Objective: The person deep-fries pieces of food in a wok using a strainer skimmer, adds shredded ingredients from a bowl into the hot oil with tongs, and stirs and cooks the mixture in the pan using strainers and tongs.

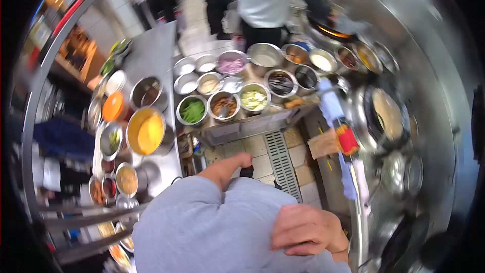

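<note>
My right hand [301, 228] is held against the lower front of my grey shirt [202, 227], its fingers curled inward and slightly blurred. What it holds, if anything, does not show. My left hand [244, 160] hangs low in front of my body, above the tiled floor, with its fingers mostly hidden. Ahead of it stands a counter with metal bowls, among them one of green vegetables [192, 111], one of brown pieces [224, 106] and one of pale yellow-green pieces [254, 98].
A steel counter [151, 60] on the left bears pots and a bowl of yellow liquid [146, 130]. At right are a wok [386, 114], a red-and-yellow packet [347, 139] and cloths [331, 102]. Co-workers [265, 0] stand beyond the bowls. A drain grate [283, 164] crosses the floor.
</note>
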Motion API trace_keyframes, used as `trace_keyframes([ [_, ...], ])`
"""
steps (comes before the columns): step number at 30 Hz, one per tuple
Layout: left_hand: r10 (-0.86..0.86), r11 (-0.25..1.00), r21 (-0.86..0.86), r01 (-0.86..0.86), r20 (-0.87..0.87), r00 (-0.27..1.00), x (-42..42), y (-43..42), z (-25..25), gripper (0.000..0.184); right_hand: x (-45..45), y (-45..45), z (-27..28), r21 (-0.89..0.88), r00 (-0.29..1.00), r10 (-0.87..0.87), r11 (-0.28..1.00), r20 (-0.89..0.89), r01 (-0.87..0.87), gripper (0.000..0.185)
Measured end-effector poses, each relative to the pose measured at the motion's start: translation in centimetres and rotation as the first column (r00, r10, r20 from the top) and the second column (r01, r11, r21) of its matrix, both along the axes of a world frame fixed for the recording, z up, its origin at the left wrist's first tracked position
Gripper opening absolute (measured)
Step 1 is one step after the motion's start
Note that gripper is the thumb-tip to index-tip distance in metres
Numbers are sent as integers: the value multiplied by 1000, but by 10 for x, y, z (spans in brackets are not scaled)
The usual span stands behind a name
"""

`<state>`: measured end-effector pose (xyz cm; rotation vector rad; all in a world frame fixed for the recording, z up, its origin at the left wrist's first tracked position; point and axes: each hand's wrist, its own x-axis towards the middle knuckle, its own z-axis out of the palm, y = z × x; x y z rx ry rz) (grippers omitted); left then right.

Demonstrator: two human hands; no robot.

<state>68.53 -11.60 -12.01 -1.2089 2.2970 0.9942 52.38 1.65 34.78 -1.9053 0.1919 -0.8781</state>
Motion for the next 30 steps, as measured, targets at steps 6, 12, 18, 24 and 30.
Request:
trace_keyframes([
  [6,384,922,-1,-388,-138,913,33,12,32,34,-14,-31,-12,59,909,391,921,-146,-386,22],
  [12,457,888,-40,-458,-33,889,78,70,14,33,3,-21,-18,63,889,435,900,-144,-431,21],
  [18,716,698,31,-715,-17,698,80,183,0,32,-39,-22,-114,449,797,509,825,-326,-343,24],
  [24,864,494,102,-863,51,501,40,291,-13,29,-183,36,-450,131,438,-11,948,-899,291,27],
  [30,901,75,491,-868,-406,-152,15,336,72,15,-286,107,-539,372,326,255,851,-910,372,24],
])
